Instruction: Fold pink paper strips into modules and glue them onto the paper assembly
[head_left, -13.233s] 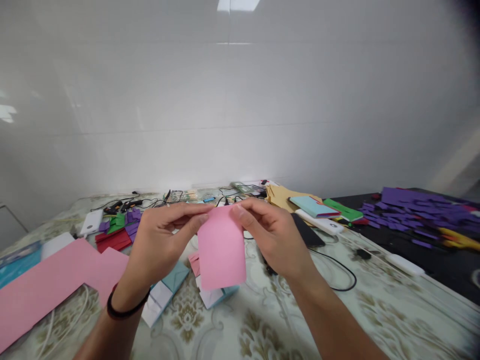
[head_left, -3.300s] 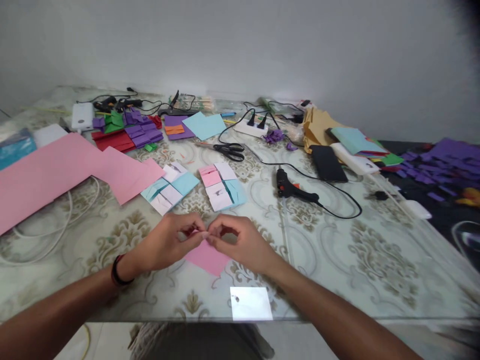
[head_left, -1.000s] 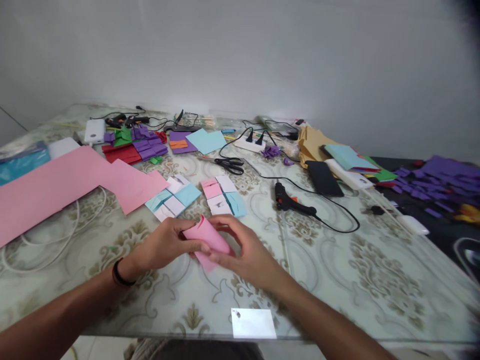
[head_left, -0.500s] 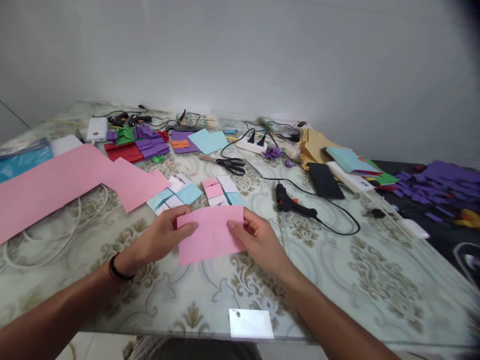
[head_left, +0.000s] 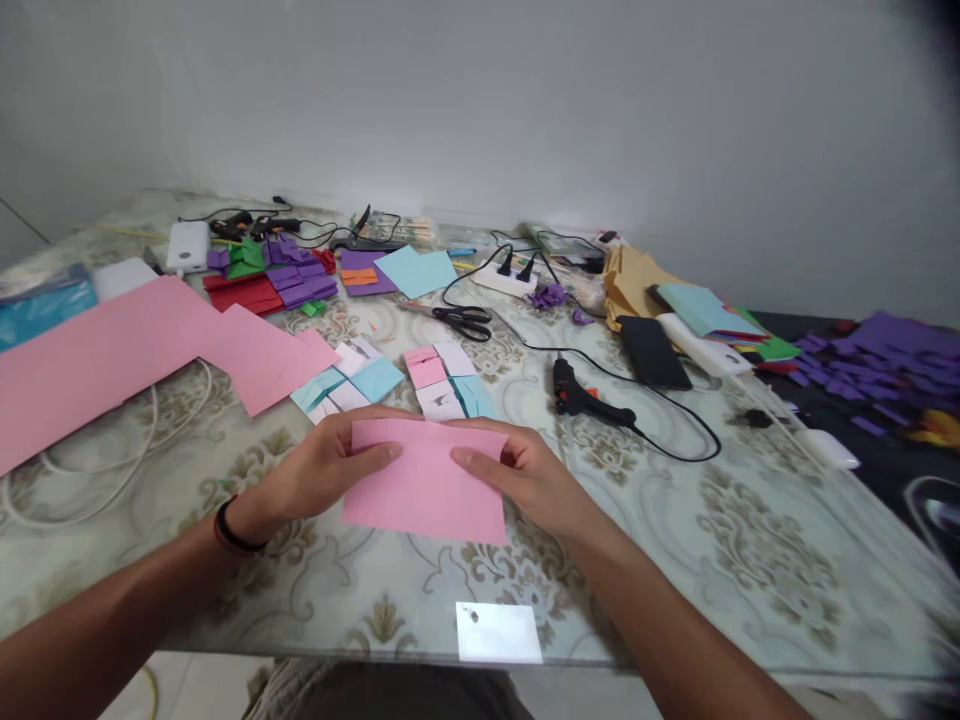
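A pink paper sheet (head_left: 426, 490) is held up over the patterned table between both hands. My left hand (head_left: 330, 465) pinches its left side, thumb on the near face and fingers behind. On the right side my right hand (head_left: 525, 475) grips it the same way, its fingers partly hidden behind the paper. Just beyond the sheet lie two folded-paper pieces: one of blue and white squares (head_left: 377, 378), the other with pink, white and blue squares (head_left: 427, 366). Larger pink sheets (head_left: 135, 345) spread out to the left.
Black scissors (head_left: 465, 320) lie past the folded pieces. A black glue gun (head_left: 589, 395) with its cord rests at the right, near a black phone-like slab (head_left: 654, 352). A white power strip (head_left: 506, 279) and purple folded papers (head_left: 300, 280) sit farther back.
The pink sheet has turned slightly, its lower right corner now lower. Both hands have shifted a little, and their fingers reach further together behind its top edge.
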